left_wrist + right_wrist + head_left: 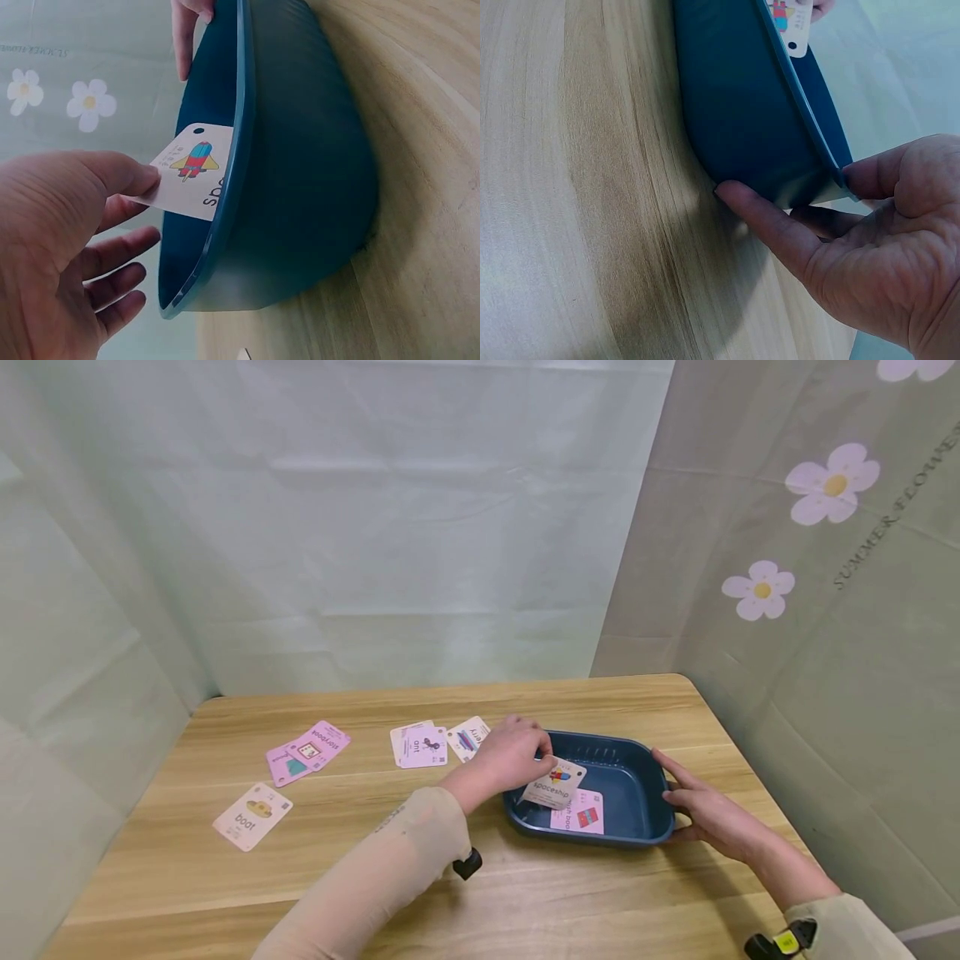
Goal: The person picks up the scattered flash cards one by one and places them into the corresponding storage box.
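My left hand [513, 753] pinches a white, round-cornered card printed "spaceship" [557, 782] between thumb and forefinger at one edge, the other fingers loosely bent and apart from it. Held that way, the rocket picture and the word stay mostly uncovered. The card slants inside the mouth of a deep, dark blue, rounded rectangular tub [628, 803]; I cannot tell whether its low edge touches the pink card [588, 818] with a red picture lying flat on the tub's floor. My right hand [712, 814] grips the tub's far right end, thumb at the rim and fingers spread along the outer wall, probably to keep it from sliding.

Left of the tub, a white "ferry" card [467, 740] lies beside a white "ant" card [423, 747], which overlaps another pale card. Further left, a pink "storybook" card [321, 745] partly covers a second pink card [285, 766], and a cream "boat" card [252, 817] sits alone, nearer me. The overlaps look like loose groups.

All this rests on a light wood-grained table [172, 893]. Creased pale green sheeting [412, 527] hangs behind; at right, grey-green sheeting carries pink flowers [835, 485] and dark lettering.
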A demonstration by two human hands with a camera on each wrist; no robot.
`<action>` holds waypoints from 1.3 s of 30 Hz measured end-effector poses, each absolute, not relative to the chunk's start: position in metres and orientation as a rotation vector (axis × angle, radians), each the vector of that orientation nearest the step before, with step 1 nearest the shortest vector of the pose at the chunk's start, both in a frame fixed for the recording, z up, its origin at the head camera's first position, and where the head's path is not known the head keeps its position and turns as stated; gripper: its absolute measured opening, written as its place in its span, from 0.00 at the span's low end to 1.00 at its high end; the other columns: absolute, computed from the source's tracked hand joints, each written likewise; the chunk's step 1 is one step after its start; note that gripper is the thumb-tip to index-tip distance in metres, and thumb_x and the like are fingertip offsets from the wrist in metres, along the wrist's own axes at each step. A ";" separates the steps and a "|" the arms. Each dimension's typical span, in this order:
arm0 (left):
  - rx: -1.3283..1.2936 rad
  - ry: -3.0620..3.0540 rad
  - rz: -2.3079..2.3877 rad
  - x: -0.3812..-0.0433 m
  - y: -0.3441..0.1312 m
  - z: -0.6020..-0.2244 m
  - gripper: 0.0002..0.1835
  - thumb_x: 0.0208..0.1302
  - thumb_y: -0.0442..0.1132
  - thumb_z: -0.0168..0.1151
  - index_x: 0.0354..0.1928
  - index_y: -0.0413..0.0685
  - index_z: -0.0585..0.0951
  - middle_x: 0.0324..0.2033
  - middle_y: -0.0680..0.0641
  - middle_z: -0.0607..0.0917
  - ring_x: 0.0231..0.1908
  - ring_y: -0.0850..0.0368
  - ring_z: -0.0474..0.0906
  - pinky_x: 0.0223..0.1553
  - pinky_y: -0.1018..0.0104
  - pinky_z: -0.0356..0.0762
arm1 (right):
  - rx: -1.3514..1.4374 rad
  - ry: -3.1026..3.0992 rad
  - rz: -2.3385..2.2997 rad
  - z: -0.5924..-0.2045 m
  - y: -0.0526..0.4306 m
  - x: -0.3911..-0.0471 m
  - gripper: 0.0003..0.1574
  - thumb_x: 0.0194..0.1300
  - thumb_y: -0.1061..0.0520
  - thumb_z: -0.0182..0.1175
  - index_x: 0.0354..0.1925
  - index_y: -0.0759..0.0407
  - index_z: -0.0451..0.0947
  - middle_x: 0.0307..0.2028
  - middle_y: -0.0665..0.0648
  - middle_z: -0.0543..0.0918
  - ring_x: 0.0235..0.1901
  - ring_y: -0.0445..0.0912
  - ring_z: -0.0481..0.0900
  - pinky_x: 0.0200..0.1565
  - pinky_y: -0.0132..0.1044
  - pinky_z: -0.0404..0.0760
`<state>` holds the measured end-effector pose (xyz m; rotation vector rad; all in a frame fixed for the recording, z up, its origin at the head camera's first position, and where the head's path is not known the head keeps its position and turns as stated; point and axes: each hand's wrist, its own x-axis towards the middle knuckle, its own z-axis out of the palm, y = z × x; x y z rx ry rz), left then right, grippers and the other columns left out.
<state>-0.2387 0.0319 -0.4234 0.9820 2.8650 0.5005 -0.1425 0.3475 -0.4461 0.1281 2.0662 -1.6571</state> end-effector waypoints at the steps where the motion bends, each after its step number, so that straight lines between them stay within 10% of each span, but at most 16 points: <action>1: 0.981 2.872 0.493 -0.239 0.032 -0.424 0.08 0.71 0.53 0.63 0.37 0.62 0.86 0.50 0.54 0.82 0.54 0.52 0.71 0.61 0.55 0.69 | 0.126 2.067 -1.658 -0.446 0.348 -0.143 0.43 0.82 0.62 0.35 0.82 0.39 0.30 0.77 0.68 0.18 0.73 0.78 0.30 0.52 0.69 0.77; 15: 0.973 2.883 0.482 -0.244 0.028 -0.423 0.19 0.71 0.55 0.63 0.60 0.61 0.83 0.60 0.51 0.79 0.60 0.50 0.70 0.63 0.53 0.69 | 0.139 2.044 -1.670 -0.446 0.347 -0.143 0.43 0.82 0.63 0.35 0.82 0.39 0.30 0.77 0.69 0.18 0.73 0.78 0.30 0.52 0.67 0.78; 39: 1.030 2.826 0.717 -0.240 0.014 -0.406 0.21 0.72 0.56 0.63 0.63 0.61 0.82 0.68 0.51 0.75 0.72 0.46 0.62 0.72 0.47 0.59 | 0.126 2.030 -1.687 -0.446 0.346 -0.143 0.43 0.82 0.63 0.34 0.82 0.40 0.29 0.77 0.65 0.15 0.73 0.76 0.30 0.52 0.68 0.78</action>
